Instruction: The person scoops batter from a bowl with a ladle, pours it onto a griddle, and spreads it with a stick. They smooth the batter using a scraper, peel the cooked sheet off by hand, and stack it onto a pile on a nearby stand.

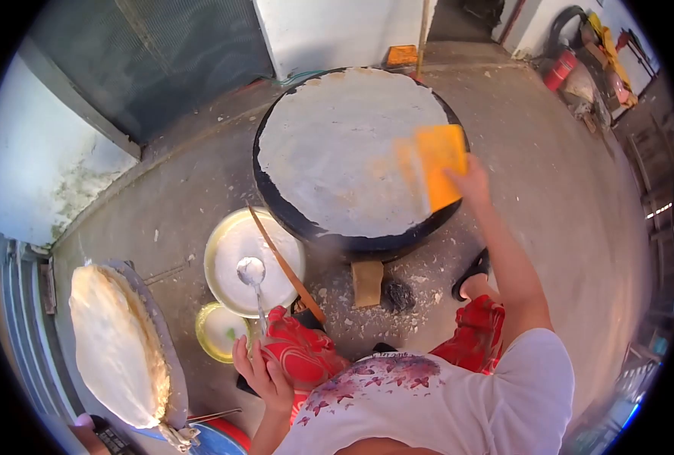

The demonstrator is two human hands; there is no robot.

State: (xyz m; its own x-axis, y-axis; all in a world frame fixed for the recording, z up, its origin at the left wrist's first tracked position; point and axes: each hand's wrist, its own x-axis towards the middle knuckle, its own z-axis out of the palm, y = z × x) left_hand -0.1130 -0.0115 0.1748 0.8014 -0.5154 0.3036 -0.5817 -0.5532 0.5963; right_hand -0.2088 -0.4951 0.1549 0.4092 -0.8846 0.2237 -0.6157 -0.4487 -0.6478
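Observation:
My right hand [471,182] grips a yellow-orange scraper [441,163], blurred by motion, over the right side of a large round black griddle [276,199]. A thin pale sheet of batter [337,152] covers nearly the whole griddle top. My left hand [267,379] is by my left knee, fingers stretched out and apart, with nothing seen in it. Just beyond it, a metal ladle [251,273] lies in a wide bowl [214,284] of white batter, its handle end close to my fingers. A long wooden stick [285,265] slants across the bowl's right side.
A smaller yellow-green bowl [204,345] sits beside the batter bowl. At left, a stack of large flat pancakes [113,345] lies on a round board [176,387]. A brick-like block [367,283] and crumpled black plastic [397,296] lie before the griddle. A red cylinder [560,70] stands at upper right.

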